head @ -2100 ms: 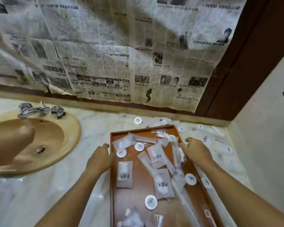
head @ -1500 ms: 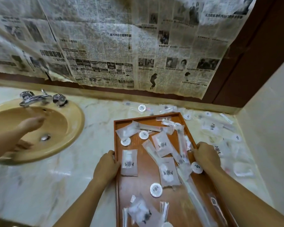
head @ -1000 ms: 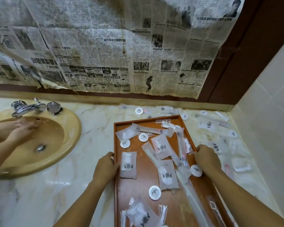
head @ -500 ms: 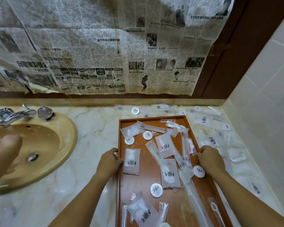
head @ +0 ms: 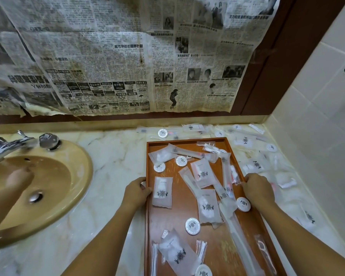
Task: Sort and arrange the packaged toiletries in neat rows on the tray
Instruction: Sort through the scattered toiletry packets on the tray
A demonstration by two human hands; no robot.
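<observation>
At the far left another person's arm (head: 10,194) reaches, blurred, into a tan sink (head: 76,176) under the tap (head: 10,145). Bare marble worktop (head: 116,156) lies open between sink and wooden tray (head: 187,141). The left hand (head: 136,191) has its fingers closed on the tray's left rim, just beside a flat sachet (head: 162,192). Packaged toiletries (head: 203,173), frosted sachets, round white discs and long sleeves, lie jumbled and overlapping on the tray, whose near end is cut off. The right hand (head: 258,189) grips the right rim, fingers curled. More packets (head: 255,164) crowd the worktop to the tiled right wall (head: 317,116), hard to make out.
</observation>
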